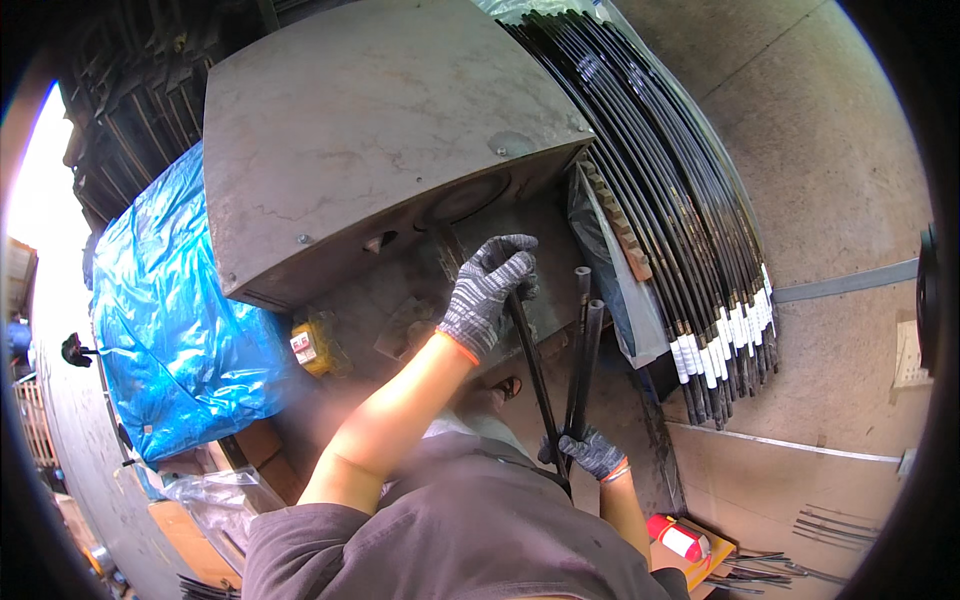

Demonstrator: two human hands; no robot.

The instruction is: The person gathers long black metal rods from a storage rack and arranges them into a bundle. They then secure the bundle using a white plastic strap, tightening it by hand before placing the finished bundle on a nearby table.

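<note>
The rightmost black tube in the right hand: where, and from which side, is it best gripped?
Likely best just below the free upper end of the black tube, coming from the person's right and gripping across it. It is straight and slim, and its upper end stands clear; the right hand closes around the lower part, and another tube runs close on its left.

The metal box bars the way ahead of the left hand; the tarp blocks the far left. Open room lies between the left forearm and the yellow pack. Black tubes fill the space above the right hand. Right of them is a narrow gap, bounded by plastic and stacked rods.
</note>
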